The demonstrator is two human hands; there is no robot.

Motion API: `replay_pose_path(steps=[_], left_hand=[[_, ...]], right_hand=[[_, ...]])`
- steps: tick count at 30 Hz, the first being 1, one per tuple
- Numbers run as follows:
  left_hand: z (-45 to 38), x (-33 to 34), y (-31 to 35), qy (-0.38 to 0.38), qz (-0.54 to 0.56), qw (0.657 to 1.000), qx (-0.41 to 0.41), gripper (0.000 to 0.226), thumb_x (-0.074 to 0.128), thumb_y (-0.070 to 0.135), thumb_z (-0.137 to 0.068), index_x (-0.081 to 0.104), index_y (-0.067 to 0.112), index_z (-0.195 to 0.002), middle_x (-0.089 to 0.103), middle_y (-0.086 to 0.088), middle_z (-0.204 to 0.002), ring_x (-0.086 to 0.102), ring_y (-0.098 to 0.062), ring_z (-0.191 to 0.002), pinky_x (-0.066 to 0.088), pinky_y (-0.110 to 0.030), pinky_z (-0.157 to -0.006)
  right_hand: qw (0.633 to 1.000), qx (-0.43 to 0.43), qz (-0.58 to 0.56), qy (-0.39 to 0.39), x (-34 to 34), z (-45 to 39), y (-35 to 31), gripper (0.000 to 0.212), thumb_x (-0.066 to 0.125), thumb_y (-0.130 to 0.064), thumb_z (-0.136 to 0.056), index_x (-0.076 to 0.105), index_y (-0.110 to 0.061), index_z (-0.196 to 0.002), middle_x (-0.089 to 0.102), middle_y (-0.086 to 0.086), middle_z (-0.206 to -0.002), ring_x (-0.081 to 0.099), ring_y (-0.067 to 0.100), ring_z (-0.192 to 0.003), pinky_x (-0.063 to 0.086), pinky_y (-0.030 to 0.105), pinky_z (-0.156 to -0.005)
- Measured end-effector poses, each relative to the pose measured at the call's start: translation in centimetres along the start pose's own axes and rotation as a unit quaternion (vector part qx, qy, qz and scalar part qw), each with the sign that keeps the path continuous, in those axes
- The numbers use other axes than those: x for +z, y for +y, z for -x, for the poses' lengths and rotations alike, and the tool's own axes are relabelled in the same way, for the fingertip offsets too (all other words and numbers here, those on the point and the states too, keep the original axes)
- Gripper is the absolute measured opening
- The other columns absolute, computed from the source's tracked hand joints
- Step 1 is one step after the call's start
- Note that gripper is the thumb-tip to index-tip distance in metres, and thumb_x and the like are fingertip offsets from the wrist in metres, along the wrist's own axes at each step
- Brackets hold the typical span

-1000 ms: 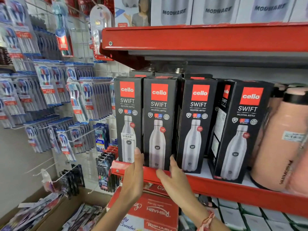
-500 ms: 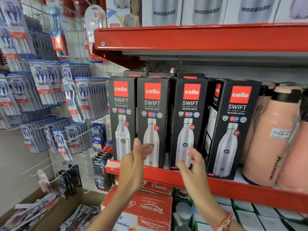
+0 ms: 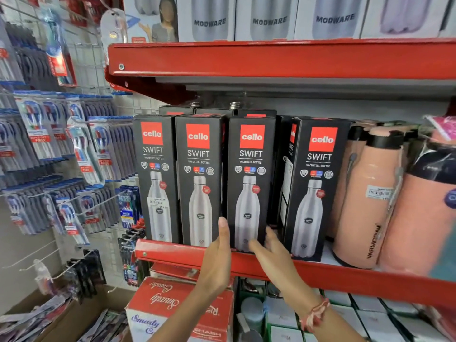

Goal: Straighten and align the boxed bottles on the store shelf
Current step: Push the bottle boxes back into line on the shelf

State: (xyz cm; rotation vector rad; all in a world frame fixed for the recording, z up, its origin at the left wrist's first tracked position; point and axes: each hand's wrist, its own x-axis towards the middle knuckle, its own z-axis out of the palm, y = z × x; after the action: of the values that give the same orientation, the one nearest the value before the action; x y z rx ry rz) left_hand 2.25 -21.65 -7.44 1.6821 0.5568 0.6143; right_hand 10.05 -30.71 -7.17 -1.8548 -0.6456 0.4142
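Four black boxes stand in a row along the front edge of the red shelf (image 3: 187,255), near its left end. Your hands are down at the third box (image 3: 250,183). Your left hand (image 3: 218,255) is flat and open, with its fingers together, and it rests against the bottom left edge of that box. Your right hand (image 3: 270,248) is open too, with its fingers spread a little, at the bottom right corner of the same box. Neither hand is squeezing anything yet.

The first box (image 3: 155,178), the second box (image 3: 199,181) and the third one face you straight. The fourth box (image 3: 315,188) is turned a bit, so you can see its side, and it stands a little apart from the third. It looks like the one to fix next.

These boxes are stiff card, tall and thin. They are likely a bit heavy, with a steel bottle inside, so they could tip over if you push them up high. Hold each one low, with one hand on each side, and slide it. The card looks smooth, so press gently.

Each box says "cello" in a red square, then "SWIFT" and "VACUSTEEL BOTTLE". The first box has a white price sticker, too small to read. The boxes on the shelf above (image 3: 271,58) say "MODWARE". The peach flask (image 3: 365,201) to the right says "VARMORA" down its side.
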Motion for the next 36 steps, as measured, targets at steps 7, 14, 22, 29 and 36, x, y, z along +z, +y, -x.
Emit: replay_pose_path(steps=[7, 14, 22, 29, 36], left_hand=[[0.4, -1.2, -1.3, -0.001, 0.001, 1.000, 0.005, 0.126, 0.008, 0.100, -0.055, 0.032, 0.018, -0.147, 0.031, 0.000, -0.157, 0.030, -0.017, -0.145, 0.017, -0.047, -0.123], [1.2, -1.4, -0.3, -0.011, -0.021, 1.000, -0.011, 0.119, 0.008, 0.099, -0.054, 0.048, 0.024, -0.137, 0.048, -0.002, -0.147, 0.043, -0.019, -0.137, 0.025, -0.044, -0.119], [1.7, 2.6, 1.3, 0.121, -0.201, 0.945, 0.229, 0.059, 0.029, 0.059, -0.094, 0.059, 0.016, -0.068, 0.066, -0.004, -0.060, 0.061, -0.016, -0.057, 0.048, -0.033, -0.058], [1.5, 10.5, 0.8, -0.024, -0.055, 0.990, 0.127, 0.025, 0.030, 0.045, -0.100, 0.050, 0.043, -0.085, 0.051, 0.027, -0.081, 0.046, 0.032, -0.070, 0.034, 0.004, -0.071], [1.2, 10.5, -0.5, 0.038, -0.020, 0.995, 0.092, 0.063, 0.029, 0.062, -0.093, 0.065, 0.012, -0.082, 0.063, 0.002, -0.064, 0.063, -0.018, -0.072, 0.052, -0.042, -0.083]], right_hand=[[0.999, -0.025, 0.033, -0.025, -0.8, 1.6, 0.5, 0.075, 0.048, -0.042, -0.089, 0.011, -0.021, -0.150, 0.027, 0.002, -0.156, 0.035, 0.015, -0.137, 0.031, 0.027, -0.102], [0.997, -0.040, 0.057, -0.043, -1.5, 2.2, 0.0, 0.071, 0.046, -0.037, -0.091, 0.009, -0.021, -0.150, 0.039, 0.017, -0.147, 0.044, 0.027, -0.130, 0.038, 0.036, -0.105], [0.982, -0.130, -0.009, 0.136, -4.5, 2.4, 2.0, 0.047, 0.057, -0.017, -0.086, 0.044, -0.026, -0.130, 0.045, -0.008, -0.129, 0.042, 0.012, -0.124, 0.037, 0.029, -0.100], [0.981, -0.038, 0.006, 0.192, -7.8, 0.3, 4.1, 0.089, 0.064, -0.017, -0.083, 0.005, -0.009, -0.149, 0.010, 0.012, -0.157, 0.011, 0.024, -0.144, 0.013, 0.038, -0.118], [0.992, -0.007, 0.061, 0.114, -7.6, 0.6, 4.4, 0.087, 0.061, -0.041, -0.081, 0.012, -0.019, -0.150, 0.033, 0.003, -0.153, 0.038, 0.021, -0.136, 0.035, 0.037, -0.108]])
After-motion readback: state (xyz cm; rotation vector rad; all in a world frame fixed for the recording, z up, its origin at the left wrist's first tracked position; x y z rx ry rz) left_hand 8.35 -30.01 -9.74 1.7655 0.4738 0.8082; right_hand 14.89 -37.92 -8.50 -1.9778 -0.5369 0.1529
